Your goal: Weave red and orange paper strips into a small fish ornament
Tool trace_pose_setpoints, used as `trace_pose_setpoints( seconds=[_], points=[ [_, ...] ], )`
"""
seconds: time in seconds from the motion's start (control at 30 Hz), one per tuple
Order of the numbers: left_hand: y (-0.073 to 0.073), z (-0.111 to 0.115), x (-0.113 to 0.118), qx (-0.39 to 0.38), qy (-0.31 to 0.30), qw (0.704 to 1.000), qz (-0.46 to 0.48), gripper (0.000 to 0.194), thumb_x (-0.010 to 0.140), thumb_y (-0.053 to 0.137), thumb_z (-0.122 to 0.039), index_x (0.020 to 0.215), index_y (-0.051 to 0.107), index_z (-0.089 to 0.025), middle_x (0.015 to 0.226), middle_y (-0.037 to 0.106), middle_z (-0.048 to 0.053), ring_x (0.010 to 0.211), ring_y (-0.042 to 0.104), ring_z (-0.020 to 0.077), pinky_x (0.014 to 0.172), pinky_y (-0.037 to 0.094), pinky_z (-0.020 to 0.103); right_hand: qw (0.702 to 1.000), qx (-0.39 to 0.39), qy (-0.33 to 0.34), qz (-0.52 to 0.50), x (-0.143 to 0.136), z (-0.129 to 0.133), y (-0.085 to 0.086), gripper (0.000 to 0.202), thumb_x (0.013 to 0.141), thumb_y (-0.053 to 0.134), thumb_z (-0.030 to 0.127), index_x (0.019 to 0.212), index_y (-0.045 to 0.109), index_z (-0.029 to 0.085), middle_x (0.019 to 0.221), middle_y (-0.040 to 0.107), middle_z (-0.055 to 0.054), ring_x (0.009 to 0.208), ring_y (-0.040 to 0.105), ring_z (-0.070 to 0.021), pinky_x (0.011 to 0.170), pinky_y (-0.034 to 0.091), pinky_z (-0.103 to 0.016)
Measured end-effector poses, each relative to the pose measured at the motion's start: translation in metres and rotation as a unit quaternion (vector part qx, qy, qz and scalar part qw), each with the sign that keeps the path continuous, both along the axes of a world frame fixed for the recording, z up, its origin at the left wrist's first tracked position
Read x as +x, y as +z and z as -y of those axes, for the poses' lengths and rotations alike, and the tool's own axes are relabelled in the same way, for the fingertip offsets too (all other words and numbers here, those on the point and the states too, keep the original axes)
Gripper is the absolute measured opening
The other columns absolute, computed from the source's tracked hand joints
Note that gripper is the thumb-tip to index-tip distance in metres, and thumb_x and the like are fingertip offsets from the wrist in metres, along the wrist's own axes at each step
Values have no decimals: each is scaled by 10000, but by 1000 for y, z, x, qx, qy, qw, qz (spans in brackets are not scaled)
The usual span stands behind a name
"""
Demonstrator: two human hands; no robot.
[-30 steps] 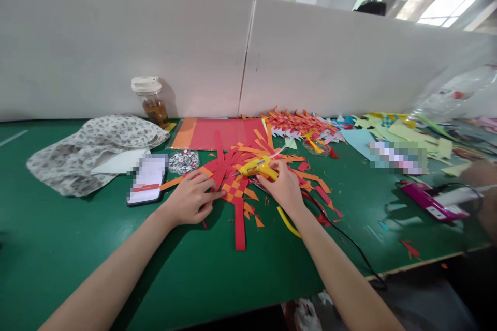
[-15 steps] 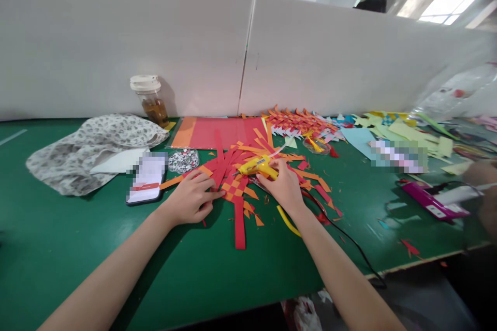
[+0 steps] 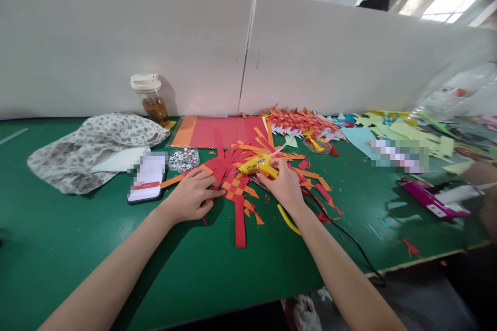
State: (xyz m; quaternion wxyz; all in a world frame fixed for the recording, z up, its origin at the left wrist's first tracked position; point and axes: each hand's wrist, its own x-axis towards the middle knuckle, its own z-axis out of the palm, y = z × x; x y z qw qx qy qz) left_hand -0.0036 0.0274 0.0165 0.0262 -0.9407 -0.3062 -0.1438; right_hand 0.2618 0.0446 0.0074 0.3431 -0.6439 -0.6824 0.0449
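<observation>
My right hand [image 3: 285, 183] is wrapped round a yellow hot glue gun [image 3: 255, 165]. Its nozzle points left, above a small red and orange checkered woven paper piece [image 3: 233, 186], and a pale glue stick [image 3: 278, 150] sticks out of its back. Fingers bent, my left hand [image 3: 194, 194] holds the left side of the woven piece; its fingertips partly hide that edge. A red paper strip [image 3: 240, 222] extends from the piece toward me. Loose red and orange strips [image 3: 233, 158] lie heaped behind and around both hands.
Left of the strips lie a phone [image 3: 147, 178], a bag of small googly eyes [image 3: 184, 159] and a patterned cloth [image 3: 97, 150]. A lidded cup [image 3: 151, 98] stands behind them. A finished-looking woven row [image 3: 303, 121] sits at the back. A purple glue gun [image 3: 433, 199] lies right.
Almost nothing differs. Both hands and the yellow glue gun keep their places over the woven paper; the whole view has shifted very slightly.
</observation>
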Motion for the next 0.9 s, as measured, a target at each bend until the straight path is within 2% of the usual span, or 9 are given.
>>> trace_pose_setpoints(
  seconds=[0.7,0.9],
  points=[
    [2,0,2,-13,8,1000,10,380,790,431,-147,1060,660,-283,832,602,33,838,515,195,836,366,396,1000,6,-11,17,1,-1,-3,338,696,604,418,919,449,216,909,655,-62,861,637,-274,655,458,-339],
    [-4,-3,-1,-53,8,998,46,391,779,429,-141,1059,666,-280,831,602,31,822,519,193,813,384,388,1000,17,-8,15,1,-2,-3,349,692,605,429,926,458,214,901,659,-70,836,642,-272,653,457,-344]
  ],
)
